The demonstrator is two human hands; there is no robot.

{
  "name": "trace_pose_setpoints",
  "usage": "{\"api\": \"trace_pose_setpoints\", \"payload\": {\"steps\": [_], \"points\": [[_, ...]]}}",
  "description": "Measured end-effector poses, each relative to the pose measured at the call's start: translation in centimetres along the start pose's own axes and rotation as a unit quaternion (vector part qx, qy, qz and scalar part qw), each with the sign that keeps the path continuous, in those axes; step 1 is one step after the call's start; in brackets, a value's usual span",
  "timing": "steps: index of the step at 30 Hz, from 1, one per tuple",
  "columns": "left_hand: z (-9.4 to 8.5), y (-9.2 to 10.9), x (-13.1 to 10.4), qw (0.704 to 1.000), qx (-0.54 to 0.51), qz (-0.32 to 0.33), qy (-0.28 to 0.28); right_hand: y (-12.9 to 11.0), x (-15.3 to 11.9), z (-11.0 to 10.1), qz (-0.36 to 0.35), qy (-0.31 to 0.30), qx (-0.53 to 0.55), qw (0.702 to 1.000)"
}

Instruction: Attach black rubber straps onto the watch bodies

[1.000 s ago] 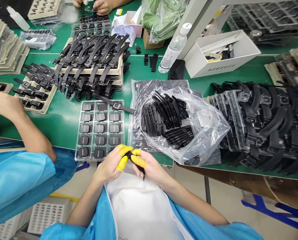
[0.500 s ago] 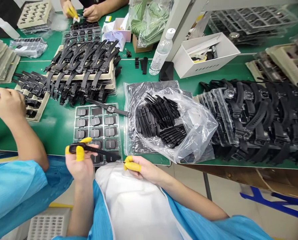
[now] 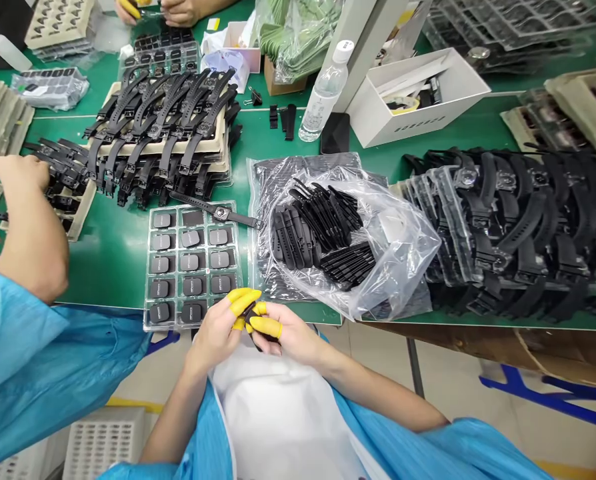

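My left hand (image 3: 221, 331) and my right hand (image 3: 293, 335) meet at the table's front edge, with yellow covers on some fingertips. Both are closed around a black smartwatch (image 3: 251, 316) with a strap, mostly hidden by the fingers. Just left of them lies a clear tray (image 3: 175, 327) with square dark watch pieces in its compartments. A strapped watch (image 3: 222, 213) rests across the tray's far right corner. To the right, an open plastic bag (image 3: 403, 250) holds many black watch straps (image 3: 323, 217).
Stacked trays of strapped watches (image 3: 163, 127) stand at the back left, and more watches (image 3: 523, 227) at the right. Behind the bag are a water bottle (image 3: 325, 93), a phone (image 3: 335, 133) and a white box (image 3: 418, 107). A co-worker's arm (image 3: 33, 227) reaches in from the left.
My left hand has moved right and down, bringing the watch to my right hand, which stays nearly in place. The co-worker's arm at the left has shifted. The view has tilted slightly.
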State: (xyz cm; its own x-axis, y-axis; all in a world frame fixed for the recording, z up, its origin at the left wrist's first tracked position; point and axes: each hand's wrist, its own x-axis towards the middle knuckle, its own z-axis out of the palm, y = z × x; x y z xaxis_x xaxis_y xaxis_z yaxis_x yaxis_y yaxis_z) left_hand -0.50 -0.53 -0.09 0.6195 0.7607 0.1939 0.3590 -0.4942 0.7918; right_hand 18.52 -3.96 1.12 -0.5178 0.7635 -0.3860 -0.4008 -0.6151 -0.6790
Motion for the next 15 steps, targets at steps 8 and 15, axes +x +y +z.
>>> {"api": "trace_pose_setpoints", "payload": {"steps": [8, 15], "points": [[0.4, 0.1, -0.3, 0.999, 0.014, 0.01, 0.03, 1.0, 0.3, 0.0, -0.032, 0.013, 0.112, 0.993], [-0.9, 1.3, 0.3, 0.998, -0.027, 0.04, -0.039, 0.6, 0.1, -0.2, -0.021, 0.02, 0.143, 0.989]]}}
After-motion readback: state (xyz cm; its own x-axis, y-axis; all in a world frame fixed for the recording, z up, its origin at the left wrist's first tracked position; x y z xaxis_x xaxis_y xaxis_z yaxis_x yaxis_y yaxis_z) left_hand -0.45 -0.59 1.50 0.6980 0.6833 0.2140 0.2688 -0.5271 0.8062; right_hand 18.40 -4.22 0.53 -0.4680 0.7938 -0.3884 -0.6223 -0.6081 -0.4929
